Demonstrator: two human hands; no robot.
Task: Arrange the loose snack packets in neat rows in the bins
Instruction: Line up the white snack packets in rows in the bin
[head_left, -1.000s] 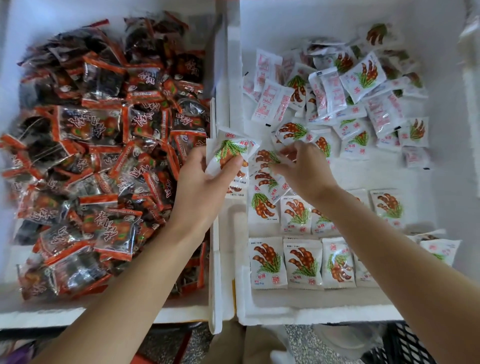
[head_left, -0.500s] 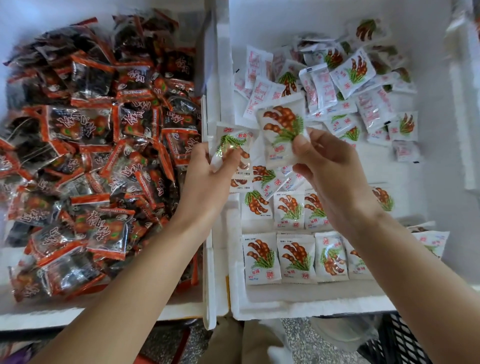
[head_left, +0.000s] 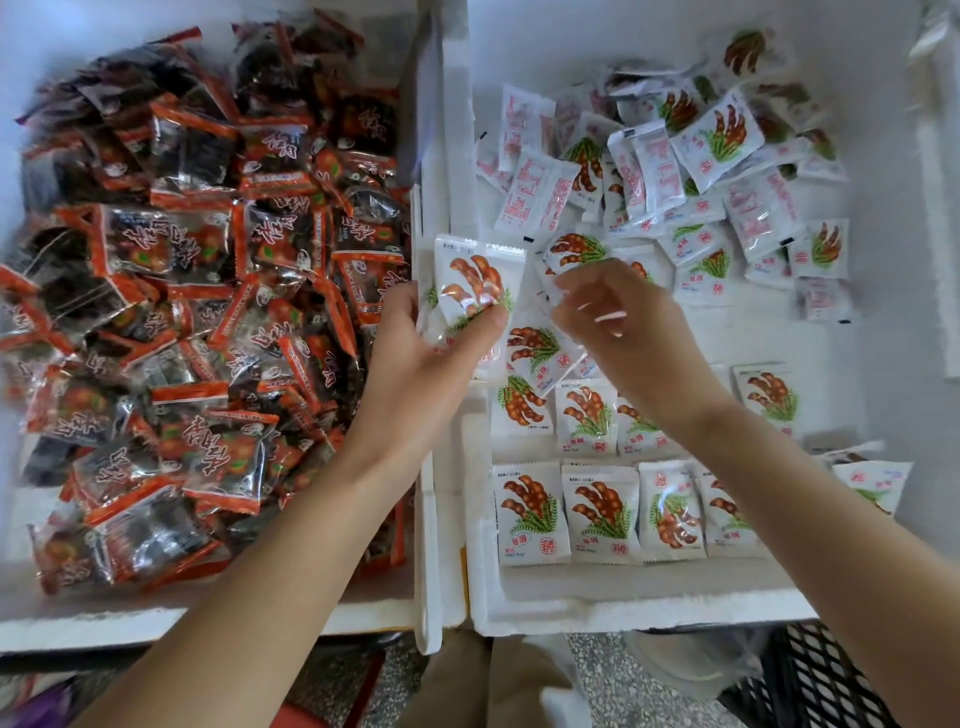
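The right foam bin (head_left: 483, 618) holds white snack packets printed with brown pods. A loose heap of these white packets (head_left: 691, 171) fills its far half. Two neat rows of packets (head_left: 597, 512) lie along its near edge. My left hand (head_left: 431, 358) grips a small stack of white packets (head_left: 475, 286) upright above the wall between the bins. My right hand (head_left: 623, 332) is just to the right and blurred. Its curled thumb and fingers pinch the lower edge of a white packet (head_left: 574, 248) at the near side of the heap.
The left foam bin (head_left: 156, 618) is heaped with several orange-and-black packets (head_left: 197, 291) in no order. One white packet (head_left: 771, 395) lies alone at the right of the second row, and another packet (head_left: 872, 483) lies near the front right corner. A black crate (head_left: 831, 680) stands on the floor below.
My right hand lifted a packet from the heap and passed it onto the stack in my left hand. It has since moved back to the edge of the heap.
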